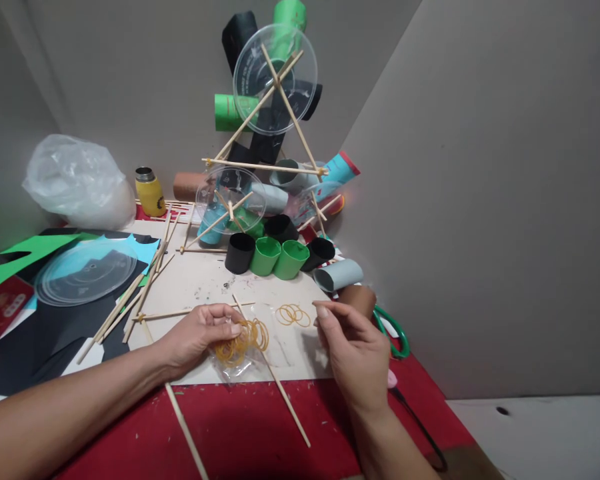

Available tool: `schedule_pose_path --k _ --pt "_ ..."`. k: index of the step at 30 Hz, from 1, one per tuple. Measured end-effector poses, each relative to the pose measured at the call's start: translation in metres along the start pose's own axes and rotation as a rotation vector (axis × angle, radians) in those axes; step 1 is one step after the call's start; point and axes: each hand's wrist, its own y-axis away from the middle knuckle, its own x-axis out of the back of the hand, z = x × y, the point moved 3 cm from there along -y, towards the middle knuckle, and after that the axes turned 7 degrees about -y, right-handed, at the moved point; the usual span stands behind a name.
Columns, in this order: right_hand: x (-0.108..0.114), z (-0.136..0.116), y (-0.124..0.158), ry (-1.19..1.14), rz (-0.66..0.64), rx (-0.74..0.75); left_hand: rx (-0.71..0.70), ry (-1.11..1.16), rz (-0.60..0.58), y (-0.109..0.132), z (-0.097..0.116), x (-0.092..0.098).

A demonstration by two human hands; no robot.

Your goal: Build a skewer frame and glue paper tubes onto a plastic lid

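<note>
- A clear bag [237, 368] of yellow rubber bands [233, 348] is held over the near edge of the white board [200, 283].
- The bag is gripped by the left hand [200, 333], its thumb pressed against the curled fingers.
- By the right hand [357, 347], thumb and fingertips are brought close together; whether anything is pinched there cannot be told.
- A gap is left between the hands; loose bands [295, 317] are spread beyond it.
- Under the bag a thin stick [289, 405] is laid slantwise, its end carried past the board's edge onto the red table [250, 427].
- Reach ahead is limited by green and black cups [291, 263], with a tall stick frame [255, 165] behind.
- The left side is crowded by a plastic lid [87, 273], the right by a green loop [404, 347].
</note>
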Motion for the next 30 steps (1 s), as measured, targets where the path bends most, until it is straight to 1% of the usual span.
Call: schedule_pose_path --k 6,8,11,13,15,18,20,22,24,26,30 --pt "-0.002 -0.004 0.013 0.019 -0.104 0.162 0.000 -0.046 -0.010 0.001 0.000 0.000" --pt "0.001 -0.003 0.016 0.016 -0.078 0.199 0.005 -0.041 -0.012 0.001 -0.001 0.000" --pt "0.007 -0.003 0.017 -0.021 -0.012 0.201 0.007 -0.041 -0.011 0.000 -0.001 0.001" --pt "0.009 -0.004 0.016 -0.035 -0.028 0.190 0.006 -0.041 -0.010 0.000 -0.001 0.002" --pt "0.005 -0.007 0.015 -0.035 -0.137 0.196 0.002 -0.034 -0.014 0.000 -0.001 0.001" --pt "-0.007 -0.016 0.017 -0.028 -0.409 0.248 -0.016 -0.014 0.001 0.001 0.000 0.000" --pt "-0.018 -0.021 0.022 0.029 -0.553 0.303 -0.036 0.005 0.018 0.002 0.001 -0.001" --pt "-0.027 -0.025 0.027 0.114 -0.655 0.351 -0.057 0.018 0.014 0.003 0.001 -0.002" --pt "-0.032 -0.029 0.031 0.166 -0.709 0.387 -0.083 0.025 0.002 0.004 0.002 -0.003" --pt "-0.031 -0.036 0.032 0.170 -0.683 0.431 -0.097 0.024 0.006 0.005 0.003 -0.003" --pt "-0.013 -0.055 0.019 0.215 -0.513 0.538 -0.083 0.007 0.009 0.007 0.004 -0.002"
